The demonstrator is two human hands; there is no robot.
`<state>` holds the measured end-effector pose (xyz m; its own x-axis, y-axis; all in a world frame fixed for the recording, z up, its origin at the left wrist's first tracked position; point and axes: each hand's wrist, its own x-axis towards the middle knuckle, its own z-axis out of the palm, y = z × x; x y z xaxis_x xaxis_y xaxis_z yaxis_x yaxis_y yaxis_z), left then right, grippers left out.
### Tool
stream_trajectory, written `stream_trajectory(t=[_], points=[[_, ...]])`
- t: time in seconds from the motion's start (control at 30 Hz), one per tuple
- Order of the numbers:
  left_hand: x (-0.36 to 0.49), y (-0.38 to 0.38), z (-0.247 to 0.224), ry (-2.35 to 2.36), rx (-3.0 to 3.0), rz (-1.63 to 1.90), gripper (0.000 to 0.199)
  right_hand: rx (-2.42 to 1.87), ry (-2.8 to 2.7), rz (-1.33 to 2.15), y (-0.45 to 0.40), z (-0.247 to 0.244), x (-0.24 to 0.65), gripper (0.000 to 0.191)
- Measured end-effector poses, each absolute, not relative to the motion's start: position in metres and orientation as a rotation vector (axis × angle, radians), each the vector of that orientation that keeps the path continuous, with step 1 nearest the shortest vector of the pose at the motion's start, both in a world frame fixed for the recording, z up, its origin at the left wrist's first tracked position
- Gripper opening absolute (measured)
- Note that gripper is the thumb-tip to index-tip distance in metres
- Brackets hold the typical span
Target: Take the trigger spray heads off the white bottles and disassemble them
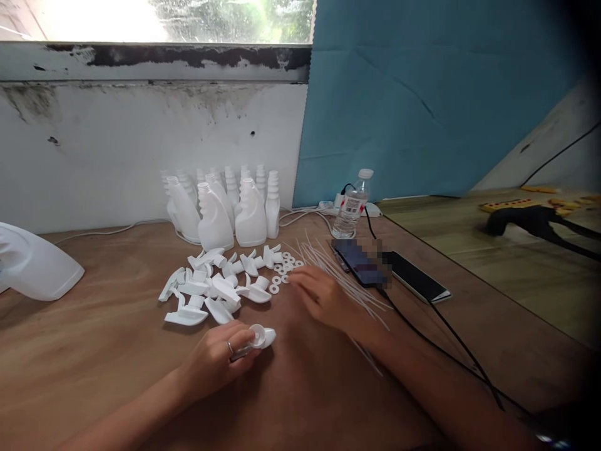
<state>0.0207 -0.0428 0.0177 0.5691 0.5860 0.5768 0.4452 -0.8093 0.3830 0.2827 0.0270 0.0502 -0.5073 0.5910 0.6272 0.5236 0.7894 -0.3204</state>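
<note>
My left hand (pixel 223 354) is closed around a white trigger spray head (pixel 260 337), its round collar turned up toward me. My right hand (pixel 317 297) reaches over the small white ring washers (pixel 275 289), its fingers stretched out and its fingertips at the edge of the group. Whether those fingertips touch a washer is hard to make out. More white trigger spray heads (pixel 226 289) lie in a loose pile just beyond my left hand. Thin white tubes (pixel 354 288) are spread out beside and partly under my right hand and forearm.
White spray bottles (pixel 251 216) stand against the wall, and another bottle (pixel 40 263) lies at the left. A water bottle (pixel 350 210), a phone (pixel 359 263) and a second phone (pixel 417 277) are at the right. Black cables (pixel 462 351) cross the table (pixel 117 351) near my right forearm.
</note>
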Motion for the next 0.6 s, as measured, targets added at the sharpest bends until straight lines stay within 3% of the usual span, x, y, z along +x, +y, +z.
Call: stream_trajectory(t=[0.13,0.27,0.6], points=[[0.021,-0.041,0.020,0.821,2.606,1.081,0.021,-1.436,-2.256,-0.199,0.056,0.052,0.313,0.022],[0.020,-0.042,0.019,0.860,2.608,1.059,0.021,-1.900,-2.225,-0.180,0.067,0.053,0.332,0.023],[0.023,-0.044,0.022,0.847,2.597,1.105,0.031,-1.947,-2.330,0.189,0.058,0.047,0.316,0.023]])
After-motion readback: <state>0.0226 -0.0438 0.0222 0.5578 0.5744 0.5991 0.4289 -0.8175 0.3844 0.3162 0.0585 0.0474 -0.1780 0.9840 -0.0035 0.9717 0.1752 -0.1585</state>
